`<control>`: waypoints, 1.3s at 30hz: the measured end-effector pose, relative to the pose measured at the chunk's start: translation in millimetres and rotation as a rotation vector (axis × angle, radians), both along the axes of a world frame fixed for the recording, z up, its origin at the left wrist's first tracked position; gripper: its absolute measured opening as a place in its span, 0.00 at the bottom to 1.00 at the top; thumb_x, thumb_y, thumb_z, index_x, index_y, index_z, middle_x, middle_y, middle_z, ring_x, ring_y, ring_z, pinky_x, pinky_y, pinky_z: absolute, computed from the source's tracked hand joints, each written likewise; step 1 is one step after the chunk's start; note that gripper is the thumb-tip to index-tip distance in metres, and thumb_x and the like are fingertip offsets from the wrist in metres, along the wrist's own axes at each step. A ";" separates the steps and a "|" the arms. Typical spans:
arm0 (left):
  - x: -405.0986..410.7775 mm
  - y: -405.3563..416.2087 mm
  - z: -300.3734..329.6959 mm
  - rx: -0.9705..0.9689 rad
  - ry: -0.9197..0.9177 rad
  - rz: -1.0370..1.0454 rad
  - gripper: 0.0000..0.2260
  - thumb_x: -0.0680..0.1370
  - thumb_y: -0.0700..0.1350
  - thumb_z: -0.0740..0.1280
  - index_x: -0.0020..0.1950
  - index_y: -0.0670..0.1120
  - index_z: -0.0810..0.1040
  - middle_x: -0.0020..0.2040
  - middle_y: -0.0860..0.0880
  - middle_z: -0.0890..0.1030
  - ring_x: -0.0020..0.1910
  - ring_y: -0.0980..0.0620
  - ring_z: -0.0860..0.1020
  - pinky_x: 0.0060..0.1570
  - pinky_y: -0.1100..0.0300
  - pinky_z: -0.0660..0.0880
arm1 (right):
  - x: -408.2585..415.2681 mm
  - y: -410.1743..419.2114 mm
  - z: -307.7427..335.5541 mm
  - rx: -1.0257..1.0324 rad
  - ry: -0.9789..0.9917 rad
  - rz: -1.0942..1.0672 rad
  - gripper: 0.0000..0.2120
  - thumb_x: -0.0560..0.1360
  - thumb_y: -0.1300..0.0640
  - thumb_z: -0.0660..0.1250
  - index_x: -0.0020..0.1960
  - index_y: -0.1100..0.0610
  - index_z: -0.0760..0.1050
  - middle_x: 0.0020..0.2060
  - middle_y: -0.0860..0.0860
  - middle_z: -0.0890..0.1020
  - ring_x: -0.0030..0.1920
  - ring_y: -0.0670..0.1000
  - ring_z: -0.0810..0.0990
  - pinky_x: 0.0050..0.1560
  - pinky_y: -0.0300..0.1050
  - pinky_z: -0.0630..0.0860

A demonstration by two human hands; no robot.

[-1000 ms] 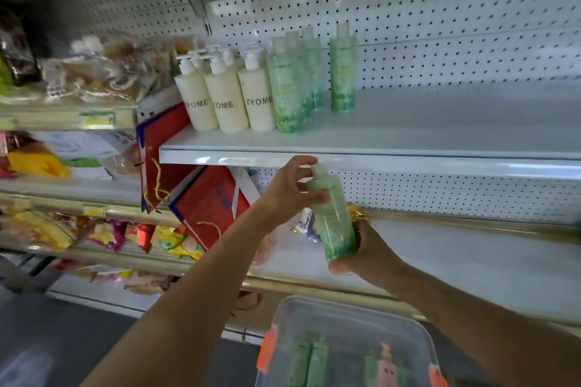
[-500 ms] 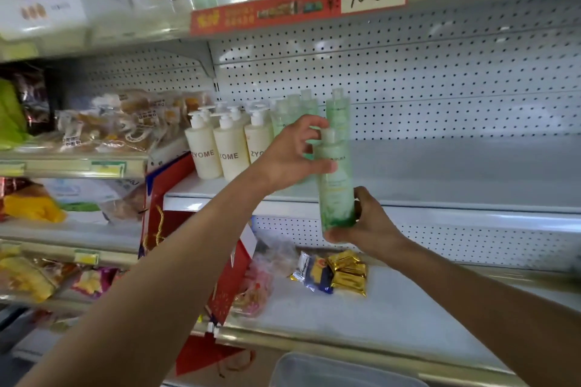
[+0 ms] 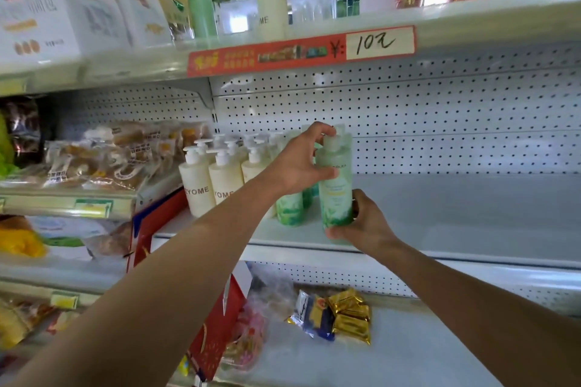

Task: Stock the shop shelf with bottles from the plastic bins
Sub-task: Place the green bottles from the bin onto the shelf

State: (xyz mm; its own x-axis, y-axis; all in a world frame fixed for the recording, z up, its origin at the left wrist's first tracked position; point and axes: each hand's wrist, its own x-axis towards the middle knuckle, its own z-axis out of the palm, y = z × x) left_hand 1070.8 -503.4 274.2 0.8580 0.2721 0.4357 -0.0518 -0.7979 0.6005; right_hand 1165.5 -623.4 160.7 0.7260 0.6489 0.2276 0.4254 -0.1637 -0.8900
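Note:
I hold a pale green bottle (image 3: pixel 335 185) upright over the front of the white middle shelf (image 3: pixel 456 229). My left hand (image 3: pixel 298 163) grips its cap and shoulder from the left. My right hand (image 3: pixel 364 223) curls round its base from below and the right. Just left of it stand other green bottles (image 3: pixel 290 209) and several cream pump bottles (image 3: pixel 196 185) marked ZYOME, lined up on the same shelf. No plastic bin is in view.
The middle shelf stretches bare to the right, backed by white pegboard (image 3: pixel 440 122). A red price strip (image 3: pixel 298 52) edges the shelf above, which carries more bottles. Bagged bread (image 3: pixel 103 160) fills the left bay. Snack packets (image 3: pixel 339 317) and a red box (image 3: pixel 217 333) lie on the lower shelf.
Both hands have lifted the green bottle from below the shelf edge up to shelf level, next to the other green bottles. My view has tilted up, so the bin has dropped out of sight.

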 end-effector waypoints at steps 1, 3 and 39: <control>5.0 3.5 -1.7 0.005 0.009 0.009 0.27 0.71 0.40 0.76 0.65 0.51 0.68 0.56 0.53 0.71 0.52 0.54 0.75 0.50 0.64 0.76 | 4.4 3.5 -1.0 -0.005 -0.001 -0.011 0.30 0.61 0.62 0.79 0.58 0.54 0.70 0.49 0.48 0.81 0.50 0.49 0.81 0.40 0.35 0.74; 15.5 10.1 -5.5 0.046 0.038 0.039 0.28 0.70 0.42 0.76 0.65 0.52 0.68 0.57 0.53 0.72 0.54 0.51 0.75 0.55 0.55 0.77 | 12.4 9.6 -4.0 -0.027 -0.006 -0.025 0.30 0.60 0.63 0.79 0.58 0.53 0.70 0.48 0.48 0.81 0.50 0.49 0.81 0.39 0.34 0.74; 77.5 37.4 10.5 0.468 0.325 0.232 0.28 0.75 0.44 0.70 0.70 0.47 0.60 0.63 0.46 0.70 0.53 0.46 0.74 0.48 0.56 0.70 | 63.6 69.8 -10.8 -0.257 -0.031 -0.050 0.31 0.64 0.60 0.78 0.59 0.56 0.64 0.54 0.53 0.77 0.53 0.55 0.79 0.53 0.54 0.80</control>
